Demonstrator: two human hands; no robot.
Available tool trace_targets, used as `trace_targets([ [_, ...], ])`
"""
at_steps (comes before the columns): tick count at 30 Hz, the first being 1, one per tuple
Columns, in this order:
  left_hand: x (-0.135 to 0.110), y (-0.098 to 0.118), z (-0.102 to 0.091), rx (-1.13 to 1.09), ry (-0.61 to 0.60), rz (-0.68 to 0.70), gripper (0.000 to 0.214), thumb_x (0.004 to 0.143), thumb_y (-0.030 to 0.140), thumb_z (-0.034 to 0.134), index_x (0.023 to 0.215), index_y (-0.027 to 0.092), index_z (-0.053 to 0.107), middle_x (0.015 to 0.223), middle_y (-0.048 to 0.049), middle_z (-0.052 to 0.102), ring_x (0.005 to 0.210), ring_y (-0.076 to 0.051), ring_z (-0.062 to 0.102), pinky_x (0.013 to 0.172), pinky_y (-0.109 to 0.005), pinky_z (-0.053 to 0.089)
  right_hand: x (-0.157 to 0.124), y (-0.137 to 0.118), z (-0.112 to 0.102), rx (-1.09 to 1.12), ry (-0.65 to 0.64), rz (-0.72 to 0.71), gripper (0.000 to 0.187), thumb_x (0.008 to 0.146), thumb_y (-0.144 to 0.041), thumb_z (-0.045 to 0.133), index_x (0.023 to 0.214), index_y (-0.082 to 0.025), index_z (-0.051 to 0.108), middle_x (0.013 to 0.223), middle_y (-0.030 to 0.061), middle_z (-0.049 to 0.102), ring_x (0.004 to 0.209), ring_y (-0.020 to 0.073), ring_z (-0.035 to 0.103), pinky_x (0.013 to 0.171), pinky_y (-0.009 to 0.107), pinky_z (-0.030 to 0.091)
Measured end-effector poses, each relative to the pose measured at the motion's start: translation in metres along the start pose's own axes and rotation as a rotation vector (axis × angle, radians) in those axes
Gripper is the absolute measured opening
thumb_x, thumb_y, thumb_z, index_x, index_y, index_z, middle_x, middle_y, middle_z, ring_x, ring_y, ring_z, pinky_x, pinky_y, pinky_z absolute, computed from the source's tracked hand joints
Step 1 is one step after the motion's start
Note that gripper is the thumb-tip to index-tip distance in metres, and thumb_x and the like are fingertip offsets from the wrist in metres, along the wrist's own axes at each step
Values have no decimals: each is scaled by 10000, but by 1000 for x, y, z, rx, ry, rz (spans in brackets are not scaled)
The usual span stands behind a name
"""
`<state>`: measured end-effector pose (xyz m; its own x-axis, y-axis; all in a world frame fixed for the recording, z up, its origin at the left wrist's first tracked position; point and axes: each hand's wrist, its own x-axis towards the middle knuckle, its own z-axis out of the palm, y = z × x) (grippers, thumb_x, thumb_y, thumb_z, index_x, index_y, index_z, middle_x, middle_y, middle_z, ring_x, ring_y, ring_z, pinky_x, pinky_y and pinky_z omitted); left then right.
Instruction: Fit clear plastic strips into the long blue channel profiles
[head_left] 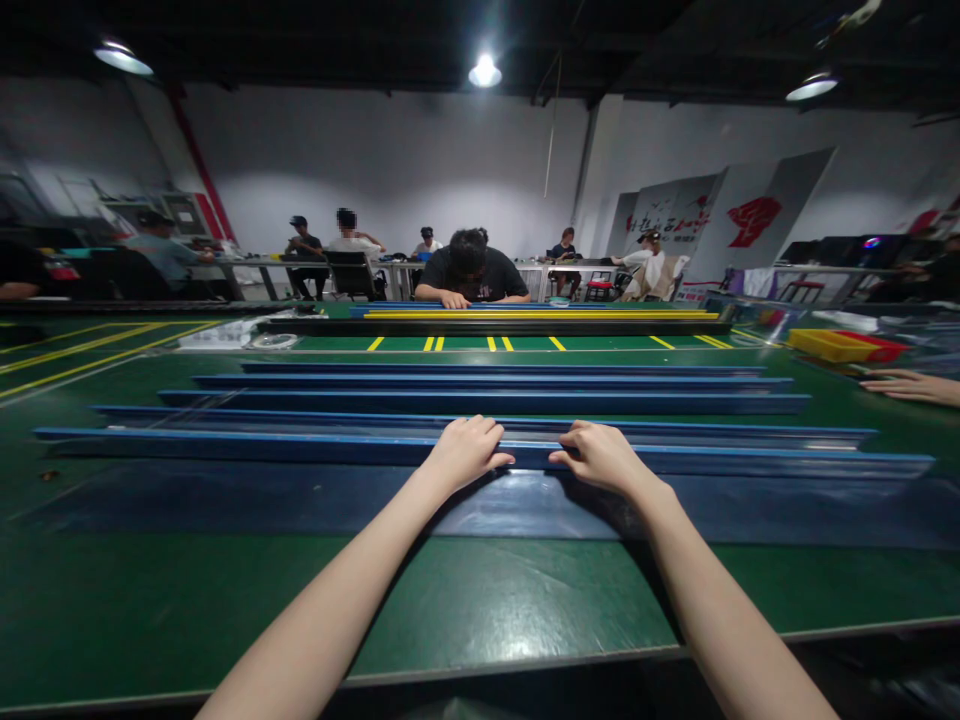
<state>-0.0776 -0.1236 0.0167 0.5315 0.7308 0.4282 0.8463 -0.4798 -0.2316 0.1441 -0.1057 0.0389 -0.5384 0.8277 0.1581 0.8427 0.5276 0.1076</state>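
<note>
My left hand and my right hand both rest on the nearest long blue rail, fingers curled over its top edge, thumbs on its near side. The two hands sit close together near the rail's middle. A dark blue sheet lies flat on the green table just in front of that rail. Several more long blue rails lie parallel behind it.
Another person's hand lies on the table at far right, near yellow and red trays. A person in black leans over yellow and black rails across the table. Other people sit at tables further back.
</note>
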Motion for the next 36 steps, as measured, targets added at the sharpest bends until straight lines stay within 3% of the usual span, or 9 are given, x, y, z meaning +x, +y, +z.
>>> trace_targets([
  [10,0,-3,3,4,1,55,290,796,461,539,831,174,539,887,-26,609,854,-177,541,679,-276,378,-6,17,3,-18,17,48,340,819,-431,433,754,-191,666,807,80,661,728,199,602,574,255,317],
  [24,1,-3,5,-57,-14,36,268,808,438,531,824,171,549,859,-24,637,841,-180,577,664,-266,404,-6,15,4,55,3,67,322,812,-440,443,765,-189,639,842,81,679,778,203,608,602,244,336],
  [36,1,-1,-1,-77,-98,-16,280,825,448,497,813,178,571,810,-49,659,787,-185,611,655,-262,417,-6,12,0,63,-20,65,336,826,-430,419,815,-184,648,885,93,679,819,215,608,650,253,366],
])
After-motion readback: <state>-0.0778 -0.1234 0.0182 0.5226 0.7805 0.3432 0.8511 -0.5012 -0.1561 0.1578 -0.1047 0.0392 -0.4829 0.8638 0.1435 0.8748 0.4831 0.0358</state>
